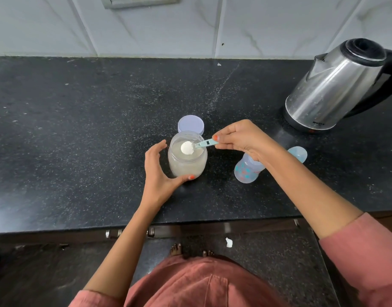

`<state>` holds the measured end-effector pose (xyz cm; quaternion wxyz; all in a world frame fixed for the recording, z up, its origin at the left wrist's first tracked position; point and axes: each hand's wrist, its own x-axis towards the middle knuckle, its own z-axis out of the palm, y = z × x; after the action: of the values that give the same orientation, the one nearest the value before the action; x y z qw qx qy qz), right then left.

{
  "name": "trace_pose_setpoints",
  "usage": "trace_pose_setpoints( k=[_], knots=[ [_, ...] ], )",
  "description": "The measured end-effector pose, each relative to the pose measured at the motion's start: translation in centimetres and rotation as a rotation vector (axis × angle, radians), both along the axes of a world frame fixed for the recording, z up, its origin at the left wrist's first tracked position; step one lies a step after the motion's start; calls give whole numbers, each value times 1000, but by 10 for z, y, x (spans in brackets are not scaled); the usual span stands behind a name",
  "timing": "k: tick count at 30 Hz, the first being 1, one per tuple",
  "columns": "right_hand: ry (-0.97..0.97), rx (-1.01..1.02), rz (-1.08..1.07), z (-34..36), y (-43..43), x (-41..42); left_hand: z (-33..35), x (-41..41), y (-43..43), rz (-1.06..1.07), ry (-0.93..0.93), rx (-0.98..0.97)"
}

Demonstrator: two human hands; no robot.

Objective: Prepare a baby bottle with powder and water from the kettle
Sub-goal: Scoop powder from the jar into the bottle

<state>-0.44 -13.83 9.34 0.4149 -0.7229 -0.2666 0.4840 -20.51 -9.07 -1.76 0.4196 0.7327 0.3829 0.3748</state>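
Bottle [248, 170] stands on the counter [80, 129], right of the jar [187, 158] and near it. Its upper part is hidden under the right wrist, so whether the mouth is open cannot be told. A pale blue cap [298, 153] lies just beyond it to the right, presumably taken off for filling.

Head view, hands: the left hand [157, 171] curls round the jar from its left side, thumb pressed on the near wall. Contact of the far fingers cannot be confirmed. Judged purpose: to steady the jar against the pull of scooping. The right hand [241, 138] pinches the handle of the scoop [204, 144] between thumb and fingers. The bowl, heaped with white powder, sits level at the jar mouth, so a spill would fall back inside.

Head view, surroundings: the lid [190, 124] lies flat behind the jar, touching or nearly so. The kettle [337, 85] stands at the far right, well apart from the bottle, untouched.

Assessment: powder stage in hand, water not yet poured. Risk: the heap could shed on the short carry to the bottle.
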Motion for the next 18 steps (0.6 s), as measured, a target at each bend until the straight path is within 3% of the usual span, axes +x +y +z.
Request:
trace_pose_setpoints(
  k=[6,10,14,18],
  knots=[
    [40,21,9,2,1,8,9,1,-32,186,-53,328],
    [74,15,21,4,2,16,9,13,-51,67,-79,452],
    [105,2,37,4,3,21,4,36,-65,-197,-23,279],
    [121,5,71,6,6,23,-1,66,-66,-304,93,60]
  ],
)
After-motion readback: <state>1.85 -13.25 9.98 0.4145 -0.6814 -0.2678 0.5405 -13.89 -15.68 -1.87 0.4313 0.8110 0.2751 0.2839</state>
